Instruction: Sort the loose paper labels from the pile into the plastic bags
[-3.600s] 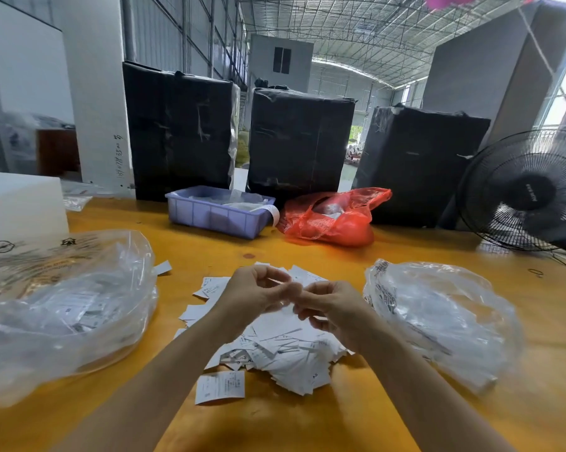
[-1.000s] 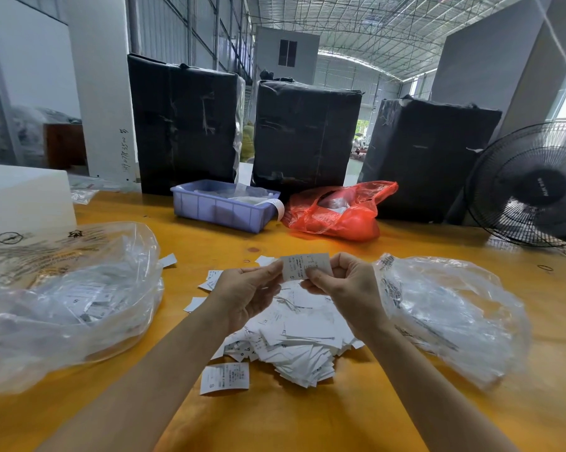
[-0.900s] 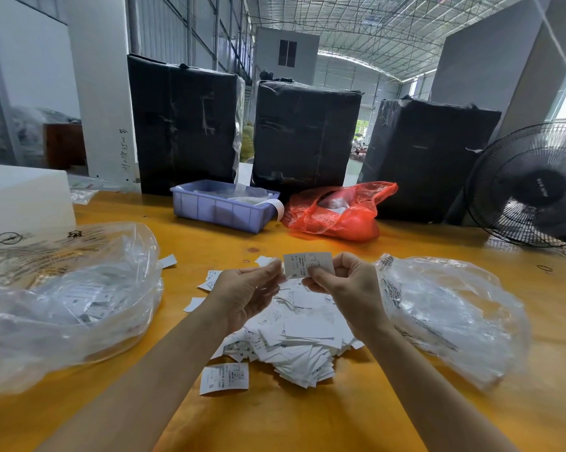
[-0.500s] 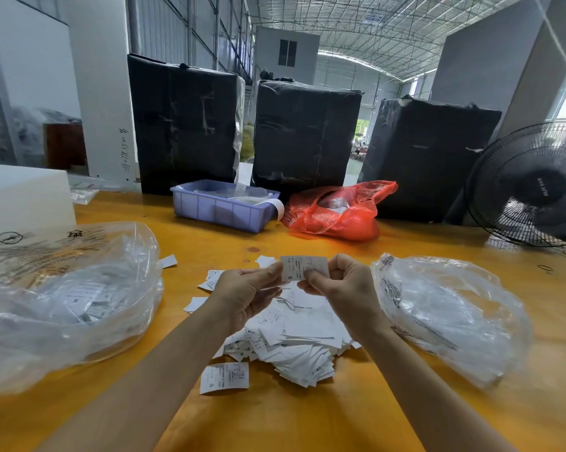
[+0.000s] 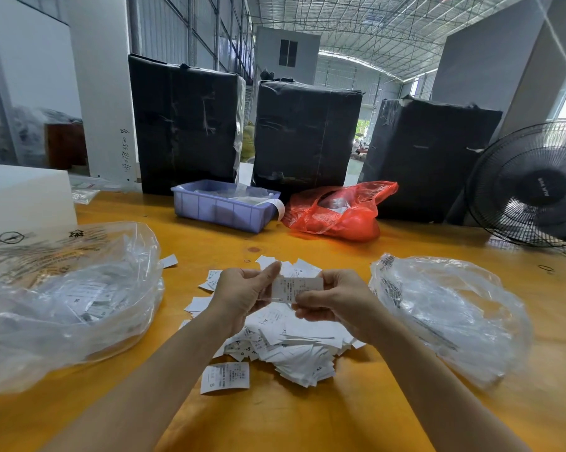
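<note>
Item: one white paper label [image 5: 296,289], centre of frame, held above the pile [image 5: 285,340]. My left hand [image 5: 242,296] pinches its left end, fingers curled; my right hand [image 5: 335,298] pinches its right end the same way.

Item: pile of loose labels, centre and just below the hands, on the yellow tabletop [image 5: 275,419]. One label marked S [image 5: 224,377] lies apart at the pile's lower left edge; a small stray piece [image 5: 169,261] sits nearer the left bag.

Item: clear plastic bag [image 5: 63,305], left of frame, with labels showing inside. Second clear plastic bag [image 5: 448,314], right of frame, just beside my right hand.

Item: blue bin [image 5: 223,210] and red bag [image 5: 337,212], upper centre, side by side.

Item: three black wrapped bales [image 5: 307,135] behind them; a black fan [image 5: 532,187] at the right edge.
</note>
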{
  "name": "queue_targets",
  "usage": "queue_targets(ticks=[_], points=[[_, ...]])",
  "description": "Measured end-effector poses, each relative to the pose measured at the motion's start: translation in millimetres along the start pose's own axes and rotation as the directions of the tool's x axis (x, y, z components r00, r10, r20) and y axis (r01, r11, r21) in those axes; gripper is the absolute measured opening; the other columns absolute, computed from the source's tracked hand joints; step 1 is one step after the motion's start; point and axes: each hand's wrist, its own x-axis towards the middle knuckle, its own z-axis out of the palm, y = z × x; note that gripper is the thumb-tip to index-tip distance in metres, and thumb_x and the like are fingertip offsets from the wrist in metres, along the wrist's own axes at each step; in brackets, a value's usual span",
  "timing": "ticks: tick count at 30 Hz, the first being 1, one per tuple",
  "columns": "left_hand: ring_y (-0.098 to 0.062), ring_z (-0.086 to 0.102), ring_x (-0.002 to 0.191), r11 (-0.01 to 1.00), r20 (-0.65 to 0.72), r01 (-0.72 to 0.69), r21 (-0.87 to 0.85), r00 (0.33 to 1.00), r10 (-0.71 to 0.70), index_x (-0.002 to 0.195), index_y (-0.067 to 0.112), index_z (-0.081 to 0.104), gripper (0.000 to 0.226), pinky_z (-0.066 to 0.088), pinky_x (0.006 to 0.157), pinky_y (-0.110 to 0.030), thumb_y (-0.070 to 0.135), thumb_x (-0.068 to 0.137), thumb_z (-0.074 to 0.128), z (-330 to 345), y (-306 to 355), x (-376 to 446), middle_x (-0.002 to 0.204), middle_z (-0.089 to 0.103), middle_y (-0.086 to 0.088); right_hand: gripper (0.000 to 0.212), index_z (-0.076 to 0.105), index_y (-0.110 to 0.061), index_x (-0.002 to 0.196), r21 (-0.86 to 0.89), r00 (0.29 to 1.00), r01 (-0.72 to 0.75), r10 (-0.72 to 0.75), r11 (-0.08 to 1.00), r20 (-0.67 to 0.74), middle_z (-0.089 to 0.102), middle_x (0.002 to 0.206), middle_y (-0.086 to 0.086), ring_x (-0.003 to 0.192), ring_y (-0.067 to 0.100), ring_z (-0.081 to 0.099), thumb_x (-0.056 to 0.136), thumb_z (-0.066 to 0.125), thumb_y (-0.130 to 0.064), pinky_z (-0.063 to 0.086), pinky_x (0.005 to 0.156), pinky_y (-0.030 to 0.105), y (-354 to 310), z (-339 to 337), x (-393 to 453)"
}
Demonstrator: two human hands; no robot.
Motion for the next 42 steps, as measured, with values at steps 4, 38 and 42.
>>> queue_targets(ticks=[4,38,42], points=[[-0.013,0.069,0.056,0.999,-0.017,-0.040,0.012,0.999,0.040,0.071,0.002,0.069,0.029,0.053,0.050,-0.019,0.029,0.080,0.066,2.4,-1.5,0.3,0.062,0.071,-0.007,0.025,0.056,0.015,0.098,0.004,0.998,-0.045,0.044,0.999,0.037,0.068,0.070,0.021,0.057,0.022,0.068,0.077,0.068,0.009,0.053,0.051,0.022,-2.6,-0.3,-2.6],[-0.017,0.063,0.071,0.995,-0.139,-0.090,0.030,0.986,0.093,0.080,0.008,0.071,0.017,0.051,0.065,-0.028,0.025,0.084,0.068,17.8,-11.1,-8.4,0.077,0.070,-0.006,0.021,0.072,-0.008,0.096,-0.385,0.926,0.307,-0.366,0.870,-0.090,0.068,0.075,0.003,0.059,0.010,0.063,0.086,0.067,-0.026,0.054,0.056,0.028,16.7,16.1,6.6],[-0.022,0.065,0.076,0.994,-0.162,-0.051,-0.093,0.986,0.036,0.078,0.010,0.067,0.013,0.054,0.067,-0.032,0.023,0.082,0.070,21.2,-11.2,-11.0,0.082,0.070,-0.008,0.030,0.069,-0.011,0.103,-0.329,0.921,0.321,-0.374,0.888,-0.111,0.068,0.085,0.012,0.070,0.025,0.068,0.075,0.077,-0.006,0.059,0.069,0.038,20.0,23.2,5.9]])
